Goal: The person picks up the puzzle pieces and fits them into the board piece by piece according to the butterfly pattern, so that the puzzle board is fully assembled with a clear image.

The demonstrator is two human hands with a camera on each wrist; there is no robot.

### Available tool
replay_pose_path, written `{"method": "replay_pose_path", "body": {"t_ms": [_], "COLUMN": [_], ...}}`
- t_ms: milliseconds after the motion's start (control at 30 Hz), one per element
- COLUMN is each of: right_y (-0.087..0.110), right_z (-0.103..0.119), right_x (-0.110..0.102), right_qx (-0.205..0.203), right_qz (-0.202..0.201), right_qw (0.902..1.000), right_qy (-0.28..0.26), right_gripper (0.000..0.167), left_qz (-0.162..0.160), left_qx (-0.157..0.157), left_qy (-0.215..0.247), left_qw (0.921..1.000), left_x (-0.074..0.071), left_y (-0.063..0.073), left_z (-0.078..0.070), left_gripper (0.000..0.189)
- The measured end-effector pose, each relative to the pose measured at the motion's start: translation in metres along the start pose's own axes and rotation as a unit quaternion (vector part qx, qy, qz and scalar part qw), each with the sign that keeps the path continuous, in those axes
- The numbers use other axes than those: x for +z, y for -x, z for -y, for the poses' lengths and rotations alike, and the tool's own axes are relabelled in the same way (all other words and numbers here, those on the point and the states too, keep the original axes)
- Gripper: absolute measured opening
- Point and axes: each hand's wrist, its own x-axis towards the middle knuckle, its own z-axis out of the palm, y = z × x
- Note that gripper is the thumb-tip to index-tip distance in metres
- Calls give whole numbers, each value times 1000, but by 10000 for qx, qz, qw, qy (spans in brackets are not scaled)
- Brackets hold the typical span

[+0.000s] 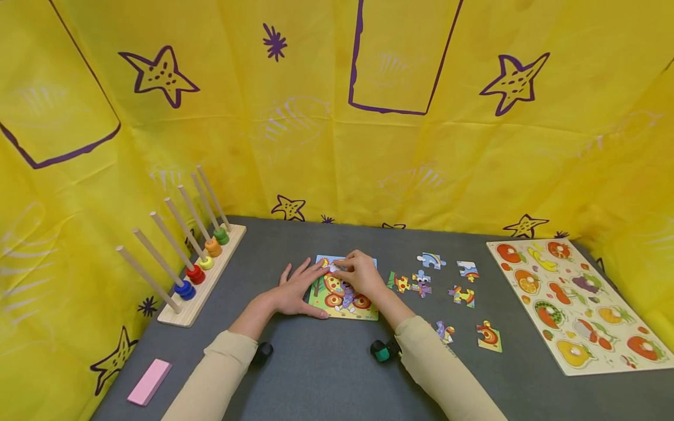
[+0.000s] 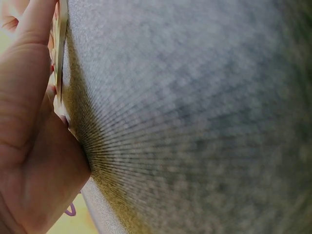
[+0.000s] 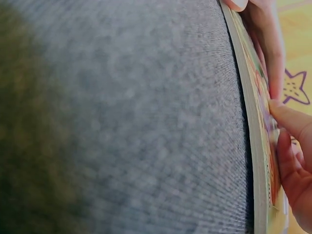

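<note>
A square picture puzzle board with a bright butterfly picture lies on the dark table. My left hand rests on its left side, fingers spread and fairly straight, thumb at the lower left corner. In the left wrist view the thumb lies along the board's edge. My right hand pinches a small pale-blue puzzle piece over the upper part of the board, close to the left fingertips. Its fingers hide much of that piece. The right wrist view shows the right thumb low over the board's face.
Several loose puzzle pieces lie right of the board. A wooden peg stand with coloured rings is at left, a pink block at front left. A fruit puzzle board lies at right. Yellow cloth hangs behind the table.
</note>
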Motion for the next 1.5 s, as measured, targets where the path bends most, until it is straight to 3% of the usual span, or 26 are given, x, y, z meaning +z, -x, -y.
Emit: {"method": "replay_pose_path", "body": {"t_ms": [333, 600, 767, 967, 1233, 1500], "right_y": [4, 16, 26, 43, 59, 59], "right_z": [-1, -19, -40, -77, -112, -114], "right_x": [-13, -40, -69, -104, -132, -139], "right_qx": [365, 783, 876, 1098, 1200, 1557], "right_qz": [87, -509, -909, -1148, -843, -635], "right_qw": [9990, 9930, 9908, 9870, 9820, 9798], "right_qy": [-235, -722, -498, 233, 1194, 1085], "right_gripper": [26, 13, 13, 18, 45, 46], "left_qz": [-31, -54, -107, -78, -99, -79], "left_qx": [-3, 24, 83, 123, 108, 77], "left_qy": [10, -28, -11, 17, -15, -16], "left_qw": [10000, 10000, 9999, 9999, 9999, 9999], "left_x": [1, 1, -1, -1, 0, 1], "left_y": [-3, -3, -2, -1, 0, -2], "left_z": [1, 2, 2, 1, 2, 1], "left_gripper": [104, 104, 105, 105, 105, 105]}}
